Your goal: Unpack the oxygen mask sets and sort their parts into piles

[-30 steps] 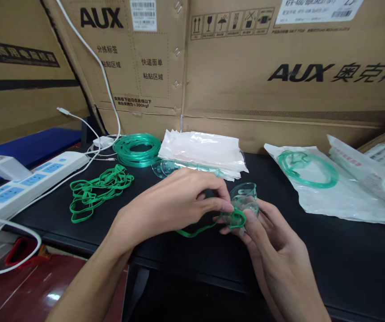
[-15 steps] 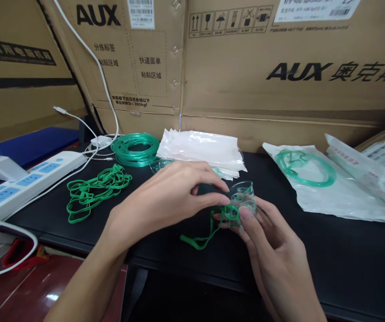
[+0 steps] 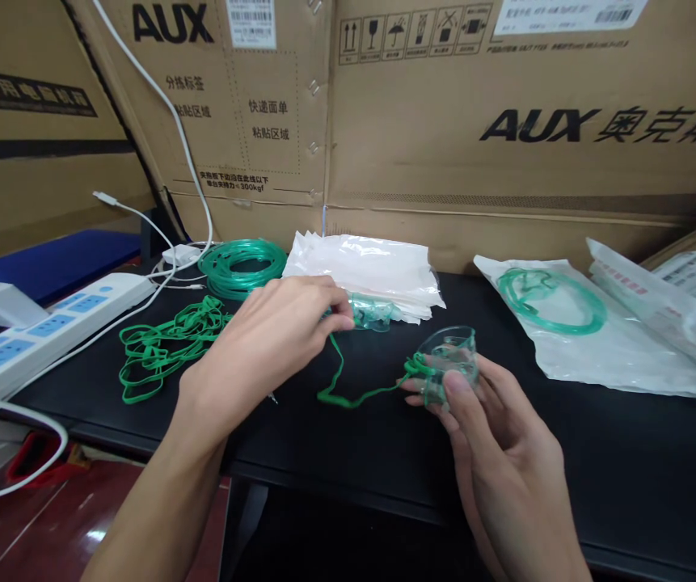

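Note:
My right hand (image 3: 493, 428) grips a small clear green-tinted plastic mask (image 3: 449, 365) just above the black table (image 3: 626, 469), thumb on its front. A green elastic strap (image 3: 353, 394) is tied to the mask's left side and droops onto the table. My left hand (image 3: 263, 343) pinches the strap's far end, raised to the left of the mask, close to a second clear mask (image 3: 372, 311) lying by the bag stack.
A pile of green elastic straps (image 3: 169, 343) and a coil of green tubing (image 3: 242, 265) lie at the left. A stack of clear bags (image 3: 365, 271) sits behind. A bagged tube set (image 3: 557, 303) lies right. A white power strip (image 3: 38, 331) and cables are far left; cardboard boxes (image 3: 474, 121) stand behind.
My left hand has let go at the mask and pulled away to the left with the strap's free end, drawing the strap out. The mask in my right hand rose slightly.

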The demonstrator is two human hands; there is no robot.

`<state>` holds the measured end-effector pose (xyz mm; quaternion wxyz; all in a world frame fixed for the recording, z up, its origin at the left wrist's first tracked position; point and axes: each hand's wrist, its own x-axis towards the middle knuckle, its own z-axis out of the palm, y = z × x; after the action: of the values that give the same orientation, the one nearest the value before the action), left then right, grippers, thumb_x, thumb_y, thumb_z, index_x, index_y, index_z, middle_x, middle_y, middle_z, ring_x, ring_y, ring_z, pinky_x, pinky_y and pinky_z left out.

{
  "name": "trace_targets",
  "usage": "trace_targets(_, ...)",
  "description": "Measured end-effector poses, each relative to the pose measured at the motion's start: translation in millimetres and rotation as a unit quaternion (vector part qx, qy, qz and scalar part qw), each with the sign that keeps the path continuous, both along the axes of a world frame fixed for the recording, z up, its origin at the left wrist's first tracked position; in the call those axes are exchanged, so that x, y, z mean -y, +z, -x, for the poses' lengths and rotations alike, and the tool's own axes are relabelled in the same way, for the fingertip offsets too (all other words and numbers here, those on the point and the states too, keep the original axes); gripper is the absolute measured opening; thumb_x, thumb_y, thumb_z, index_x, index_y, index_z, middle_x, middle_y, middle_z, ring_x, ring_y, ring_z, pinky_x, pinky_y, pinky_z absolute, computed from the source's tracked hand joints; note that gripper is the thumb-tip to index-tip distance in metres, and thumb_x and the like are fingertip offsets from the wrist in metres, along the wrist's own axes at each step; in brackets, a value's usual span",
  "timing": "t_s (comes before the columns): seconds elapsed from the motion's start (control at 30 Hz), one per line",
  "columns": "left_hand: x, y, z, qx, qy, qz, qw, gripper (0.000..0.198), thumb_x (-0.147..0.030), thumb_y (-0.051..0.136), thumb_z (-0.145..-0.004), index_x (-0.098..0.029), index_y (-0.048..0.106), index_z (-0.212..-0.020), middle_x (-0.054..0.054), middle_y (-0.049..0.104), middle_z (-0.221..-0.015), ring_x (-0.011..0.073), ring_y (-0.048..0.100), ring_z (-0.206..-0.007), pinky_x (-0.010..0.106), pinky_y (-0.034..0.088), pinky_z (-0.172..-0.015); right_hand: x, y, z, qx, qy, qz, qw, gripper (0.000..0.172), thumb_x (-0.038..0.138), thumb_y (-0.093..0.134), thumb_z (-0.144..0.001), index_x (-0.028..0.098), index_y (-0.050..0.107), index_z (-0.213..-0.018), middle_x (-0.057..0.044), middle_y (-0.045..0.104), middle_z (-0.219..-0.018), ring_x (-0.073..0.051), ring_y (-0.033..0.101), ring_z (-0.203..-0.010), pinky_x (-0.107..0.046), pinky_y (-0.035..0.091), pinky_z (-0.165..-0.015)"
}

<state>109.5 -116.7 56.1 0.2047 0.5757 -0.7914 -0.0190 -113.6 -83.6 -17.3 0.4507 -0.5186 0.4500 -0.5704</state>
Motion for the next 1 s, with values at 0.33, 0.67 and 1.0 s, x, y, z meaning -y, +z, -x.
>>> trace_targets(0.33,-10.0,-1.7,39.3,-0.092,-0.075,0.006,0.993,0.025,-0.046,0.058,-0.1,-0.028,0.074,-0.097,-0.005,0.073,-0.099,0.0181,0.065,-0.095,0.031,0.041,-0.079,-2.9,-1.0,-1.7,-0.016,-0.009,0.034,0.999,0.039,0.039,0.071,-0.093,0.034,0.064,-0.131,-0.003,0.069,-0.131,-0.022,0.071,-0.108,-0.034,0.059,-0.094)
trace_targets(0.67,-4.0,-4.5,23.8,-0.052,-0.074,-0.02,0.996,0.012,-0.031,0.063,-0.096,-0.028,0.073,-0.09,-0.006,0.073,-0.09,0.0154,0.06,-0.08,0.03,0.035,-0.068,-3.6,-1.3,0.0,0.009,-0.053,0.024,0.998,0.036,0.04,0.073,-0.091,0.034,0.068,-0.126,-0.002,0.073,-0.128,-0.024,0.067,-0.12,-0.039,0.053,-0.106)
trace_targets(1.0,-6.6,-9.9,31.6,-0.059,-0.104,0.007,0.993,0.03,-0.049,0.063,-0.097,-0.029,0.07,-0.119,-0.002,0.071,-0.121,0.0192,0.064,-0.103,0.03,0.044,-0.081,-2.9,-1.4,-1.1,-0.029,-0.068,0.047,0.996,0.037,0.041,0.073,-0.09,0.036,0.067,-0.127,0.0,0.072,-0.129,-0.023,0.066,-0.122,-0.033,0.053,-0.105)
